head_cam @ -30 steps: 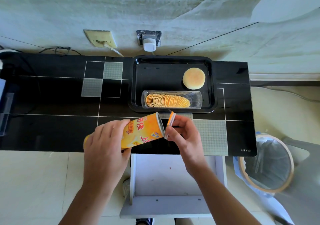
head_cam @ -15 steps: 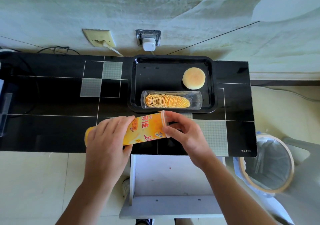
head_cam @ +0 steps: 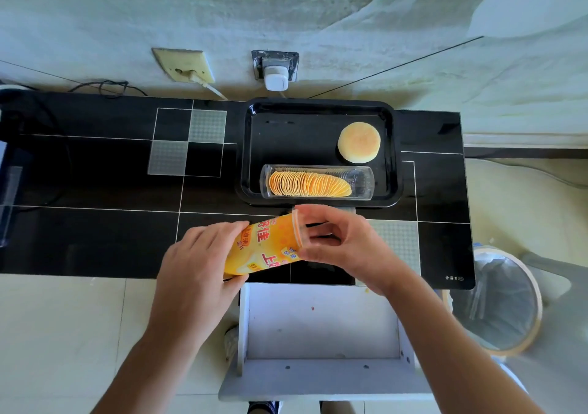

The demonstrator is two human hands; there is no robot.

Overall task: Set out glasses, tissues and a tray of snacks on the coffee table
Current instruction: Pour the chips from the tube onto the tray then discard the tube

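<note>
A yellow chip can (head_cam: 264, 248) lies tilted above the near edge of the black coffee table (head_cam: 95, 238). My left hand (head_cam: 197, 264) grips its lower end. My right hand (head_cam: 340, 248) holds the clear plastic lid (head_cam: 296, 229) on the can's mouth, fingers curled round the rim. Behind them a black tray (head_cam: 254, 146) holds a clear insert of stacked chips (head_cam: 310, 184) and a round bun (head_cam: 359, 142).
A white stool (head_cam: 318, 327) stands under my arms against the table's near edge. At the right on the floor is a bin with a plastic liner (head_cam: 502, 299). Wall sockets and cables run behind the table. A dark appliance sits at the far left.
My right hand brought the lid from beside the can's open mouth onto it and now holds it there. The can dropped slightly lower and leveled a little in my left hand.
</note>
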